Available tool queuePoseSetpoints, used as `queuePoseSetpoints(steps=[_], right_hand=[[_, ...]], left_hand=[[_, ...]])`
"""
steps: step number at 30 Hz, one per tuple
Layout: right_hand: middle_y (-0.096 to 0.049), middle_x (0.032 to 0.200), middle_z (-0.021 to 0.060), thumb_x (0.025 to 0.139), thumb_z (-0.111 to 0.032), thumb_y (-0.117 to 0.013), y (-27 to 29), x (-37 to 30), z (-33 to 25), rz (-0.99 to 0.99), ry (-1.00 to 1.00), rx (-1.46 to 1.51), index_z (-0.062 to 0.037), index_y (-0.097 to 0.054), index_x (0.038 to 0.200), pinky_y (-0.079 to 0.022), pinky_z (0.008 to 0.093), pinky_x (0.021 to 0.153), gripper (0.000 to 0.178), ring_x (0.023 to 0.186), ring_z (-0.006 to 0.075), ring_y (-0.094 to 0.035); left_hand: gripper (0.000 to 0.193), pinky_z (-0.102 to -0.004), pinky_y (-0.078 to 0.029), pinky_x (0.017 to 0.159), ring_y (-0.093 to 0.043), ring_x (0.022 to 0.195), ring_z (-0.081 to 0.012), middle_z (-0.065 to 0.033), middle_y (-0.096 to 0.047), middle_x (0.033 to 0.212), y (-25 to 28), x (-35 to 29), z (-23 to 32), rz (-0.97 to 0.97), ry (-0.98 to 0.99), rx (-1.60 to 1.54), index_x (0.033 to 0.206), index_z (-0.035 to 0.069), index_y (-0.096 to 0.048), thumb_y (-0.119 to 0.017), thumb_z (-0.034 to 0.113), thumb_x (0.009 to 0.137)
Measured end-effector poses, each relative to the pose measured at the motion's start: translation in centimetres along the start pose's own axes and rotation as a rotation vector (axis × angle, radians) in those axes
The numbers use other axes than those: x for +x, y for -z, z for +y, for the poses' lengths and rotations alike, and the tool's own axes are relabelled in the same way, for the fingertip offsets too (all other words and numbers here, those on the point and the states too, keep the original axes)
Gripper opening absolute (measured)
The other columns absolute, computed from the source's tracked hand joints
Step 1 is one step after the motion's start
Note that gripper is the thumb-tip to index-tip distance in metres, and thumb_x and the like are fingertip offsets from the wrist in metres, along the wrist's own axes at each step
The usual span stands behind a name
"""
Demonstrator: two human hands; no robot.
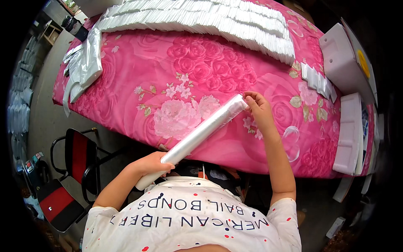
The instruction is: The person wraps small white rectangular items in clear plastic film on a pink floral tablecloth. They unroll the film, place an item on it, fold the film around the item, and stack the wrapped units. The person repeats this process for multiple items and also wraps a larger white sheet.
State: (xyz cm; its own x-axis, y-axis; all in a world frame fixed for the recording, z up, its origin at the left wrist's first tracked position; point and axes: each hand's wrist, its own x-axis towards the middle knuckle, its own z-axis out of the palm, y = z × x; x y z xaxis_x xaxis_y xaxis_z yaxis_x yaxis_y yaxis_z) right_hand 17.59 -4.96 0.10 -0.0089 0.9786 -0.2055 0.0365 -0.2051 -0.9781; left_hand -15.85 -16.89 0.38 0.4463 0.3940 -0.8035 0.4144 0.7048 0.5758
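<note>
Plastic roll (205,128) slants over the near edge of the pink tablecloth (126,84); from afar I see the left hand (153,163) wrapped around its lower part, the right hand (260,110) pinching its far end. Farther out are white boxes (346,63) at right and long white stacks (201,19) along the back.

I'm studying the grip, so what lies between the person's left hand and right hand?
The head view shows a whitish plastic roll there, slanting from the left hand up to the right hand.
</note>
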Motion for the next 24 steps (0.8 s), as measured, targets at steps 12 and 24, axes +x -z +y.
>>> queuePoseSetpoints(steps=[12,24], right_hand=[[-0.051,0.063,-0.0043,0.085,-0.022,-0.06,2.0,2.9,-0.2,-0.406,-0.298,-0.202,-0.0061,-0.061,0.088,-0.038,0.0197,0.047,0.016,0.052,0.0045,-0.046],[-0.053,0.065,-0.0046,0.086,-0.017,-0.059,19.5,5.3,1.5,0.203,-0.115,-0.319,-0.0038,-0.062,0.085,-0.035,0.0174,0.048,0.013,0.054,0.0024,-0.044]], left_hand=[[0.036,-0.0257,-0.047,0.059,-0.053,0.062,-0.0121,-0.0064,-0.055,0.075,1.4,0.4,0.6,-0.195,0.085,-0.142,0.107,-0.002,-0.052,-0.06,0.016,0.077],[0.042,-0.0271,-0.046,0.077,-0.058,0.083,-0.014,-0.0056,-0.063,0.095,7.0,-3.5,-3.7,-0.288,0.045,0.213,0.106,0.004,-0.058,-0.073,0.017,0.07]])
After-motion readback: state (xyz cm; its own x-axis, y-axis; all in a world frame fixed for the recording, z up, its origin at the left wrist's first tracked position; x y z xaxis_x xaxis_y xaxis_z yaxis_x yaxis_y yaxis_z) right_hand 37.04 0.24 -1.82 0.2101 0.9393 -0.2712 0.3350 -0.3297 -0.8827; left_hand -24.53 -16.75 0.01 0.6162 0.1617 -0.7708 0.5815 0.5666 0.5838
